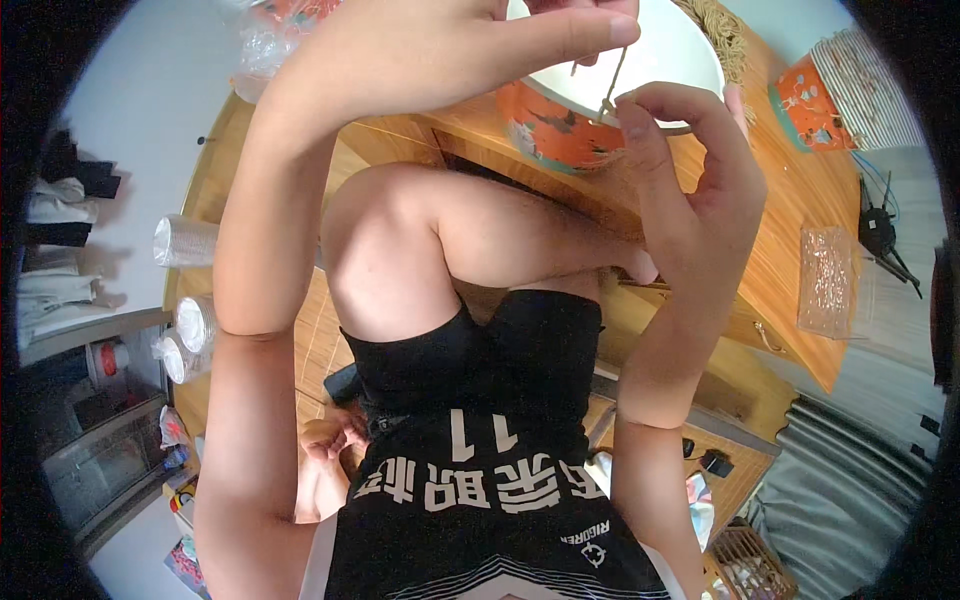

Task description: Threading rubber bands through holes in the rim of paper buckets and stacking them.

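A thin tan cord (pixel 619 75) with a small knot runs between the two hands, in front of the open mouth of a round orange container with dark blotches and a white inside (pixel 550 135). The left hand (pixel 545 40), cut off by the upper edge, has its thumb at the cord's upper end, though its grip is partly hidden; the right hand (pixel 705 155), just below and to the right, pinches the cord near the knot between thumb and forefinger. The right hand also covers part of the container's rim. Above the right hand, beyond the rim, lies a bundle of tan cord (pixel 728 40); farther right sits a second orange patterned container with a teal edge (pixel 800 105), beside a pale ribbed stack (pixel 868 85). Below these, right of the right hand, are a clear plastic tray (pixel 826 280) and a black device with cables (pixel 879 228), near the wooden table's (pixel 785 260) edge. Left of the left wrist is crumpled clear plastic (pixel 265 52) (the left forearm blocks whatever lies behind it), and below the left hand is a bare bent knee (pixel 385 210).
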`<action>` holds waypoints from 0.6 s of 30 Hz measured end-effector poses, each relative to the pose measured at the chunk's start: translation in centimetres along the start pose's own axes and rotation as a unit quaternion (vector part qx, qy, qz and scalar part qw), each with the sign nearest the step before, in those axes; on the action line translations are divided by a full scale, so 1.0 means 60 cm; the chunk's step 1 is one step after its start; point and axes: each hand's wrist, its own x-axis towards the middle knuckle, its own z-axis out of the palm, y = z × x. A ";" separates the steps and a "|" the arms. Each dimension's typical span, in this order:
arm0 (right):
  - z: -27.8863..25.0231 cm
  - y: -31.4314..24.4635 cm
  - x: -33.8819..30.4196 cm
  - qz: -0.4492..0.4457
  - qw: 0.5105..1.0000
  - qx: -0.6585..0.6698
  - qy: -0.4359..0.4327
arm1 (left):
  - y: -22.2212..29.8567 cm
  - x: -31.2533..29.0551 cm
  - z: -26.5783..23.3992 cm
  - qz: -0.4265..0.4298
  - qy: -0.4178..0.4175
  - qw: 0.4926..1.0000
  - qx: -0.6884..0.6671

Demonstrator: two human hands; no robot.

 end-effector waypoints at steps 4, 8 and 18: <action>0.004 0.007 0.000 -0.011 1.000 0.015 0.022 | 0.000 0.003 0.001 0.008 0.001 0.999 0.041; 0.010 0.015 -0.001 -0.045 0.997 0.017 0.067 | 0.047 0.002 0.002 -0.217 -0.024 0.965 0.145; 0.029 0.025 0.001 -0.101 0.992 -0.016 0.071 | 0.042 -0.003 -0.004 -0.167 0.024 0.971 0.167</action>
